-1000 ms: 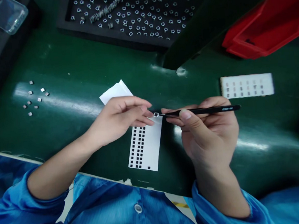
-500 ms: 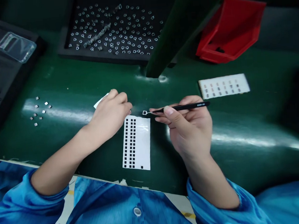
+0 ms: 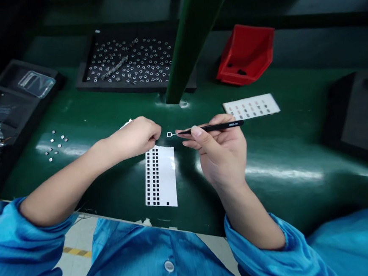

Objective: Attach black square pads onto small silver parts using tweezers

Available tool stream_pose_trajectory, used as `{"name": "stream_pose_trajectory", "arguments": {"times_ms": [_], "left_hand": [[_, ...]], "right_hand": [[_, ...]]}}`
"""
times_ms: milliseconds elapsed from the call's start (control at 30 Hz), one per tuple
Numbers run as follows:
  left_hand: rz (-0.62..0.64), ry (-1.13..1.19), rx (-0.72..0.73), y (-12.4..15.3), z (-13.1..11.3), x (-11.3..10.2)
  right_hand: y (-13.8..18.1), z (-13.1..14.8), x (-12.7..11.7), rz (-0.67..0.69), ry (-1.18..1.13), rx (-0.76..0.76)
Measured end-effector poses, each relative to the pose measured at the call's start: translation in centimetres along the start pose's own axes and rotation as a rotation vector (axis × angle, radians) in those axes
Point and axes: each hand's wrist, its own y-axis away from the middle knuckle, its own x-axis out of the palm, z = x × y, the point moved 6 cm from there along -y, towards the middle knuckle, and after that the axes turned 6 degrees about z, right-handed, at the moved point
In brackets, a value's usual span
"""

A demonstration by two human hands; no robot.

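My right hand [image 3: 218,152] pinches black tweezers [image 3: 215,128] that point left. A tiny square metal frame [image 3: 169,134] sits in their tip, held above the green table [image 3: 283,147]. My left hand [image 3: 136,136] is curled into a loose fist just left of that frame; what its fingertips hold is hidden. It rests at the top edge of a white sheet [image 3: 160,176] with columns of small black squares. A second white sheet's corner [image 3: 126,124] peeks out behind the left hand.
A black tray [image 3: 127,66] with several small metal frames lies at the back. A green post [image 3: 191,35] rises beside it, with a red bin [image 3: 246,54] to its right. A white card [image 3: 251,106], loose metal bits [image 3: 55,144], dark trays [image 3: 12,100] and a dark block [image 3: 357,116] surround.
My left hand drew back from the tweezers' tip and curled into a fist. The view tilted up, showing more of the table's far side. The tweezers kept the frame.
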Motion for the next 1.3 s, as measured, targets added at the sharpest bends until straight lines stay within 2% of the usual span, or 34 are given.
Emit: {"name": "stream_pose_trajectory", "arguments": {"times_ms": [100,167,233,300,533,667,733,867,1000,1300], "left_hand": [[-0.31,0.44,-0.107,1.6,1.0,-0.7],[-0.499,0.746,-0.218,2.9,1.9,-0.1],[-0.617,0.957,-0.302,3.8,2.5,1.1],[-0.661,1.066,-0.351,4.2,2.7,2.1],[-0.621,1.194,-0.366,4.0,3.4,3.2],[-0.678,1.249,-0.291,3.9,3.1,3.9],[-0.666,1.285,-0.263,3.9,2.4,4.3],[-0.608,1.343,-0.247,4.1,1.1,4.6],[-0.549,1.434,-0.274,4.1,0.7,4.8],[-0.288,1.81,-0.341,3.4,0.4,6.9]], "right_hand": [[0.4,0.5,0.6,0.026,-0.051,0.008],[0.8,0.3,1.3,0.061,-0.084,0.038],[1.3,-0.2,2.1,0.101,-0.103,0.09],[1.6,-0.8,2.8,0.14,-0.111,0.134],[1.3,-0.3,2.3,0.13,-0.064,0.071],[0.9,0.3,1.4,0.095,-0.022,0.018],[0.8,0.4,1.1,0.079,-0.003,-0.011],[0.7,0.2,0.9,0.077,0.012,-0.027],[0.8,-0.2,1.1,0.09,0.021,-0.021],[0.6,0.2,0.6,0.048,0.048,-0.06]]}}
